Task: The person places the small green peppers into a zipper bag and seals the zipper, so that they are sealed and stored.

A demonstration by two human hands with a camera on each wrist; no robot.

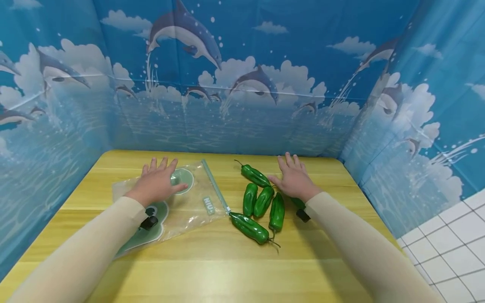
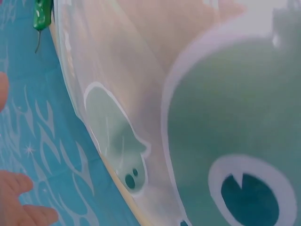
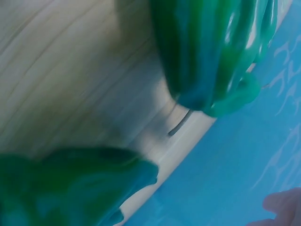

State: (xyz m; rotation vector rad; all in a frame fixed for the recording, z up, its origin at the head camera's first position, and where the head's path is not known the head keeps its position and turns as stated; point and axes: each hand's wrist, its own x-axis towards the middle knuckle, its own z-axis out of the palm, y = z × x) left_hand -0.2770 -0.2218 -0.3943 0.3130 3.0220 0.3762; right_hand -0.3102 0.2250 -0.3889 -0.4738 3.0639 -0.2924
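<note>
A clear zip bag (image 1: 191, 212) with green cartoon prints lies flat on the left side of the table. Over it is my left hand (image 1: 157, 184), palm down with fingers spread and nothing held; whether it touches the bag I cannot tell. Several green peppers lie in a loose group right of the bag, the nearest pepper (image 1: 249, 227) by the end of its zip strip (image 1: 216, 185). My right hand (image 1: 294, 179), also spread and holding nothing, is just right of the far pepper (image 1: 255, 175). Another pepper (image 1: 297, 203) is partly hidden beneath my right wrist.
The yellow wooden table (image 1: 227, 273) has its far edge close beyond my fingertips. A blue dolphin-print curtain (image 1: 242, 122) hangs behind it and along both sides. White tiles (image 1: 451, 248) show at the lower right.
</note>
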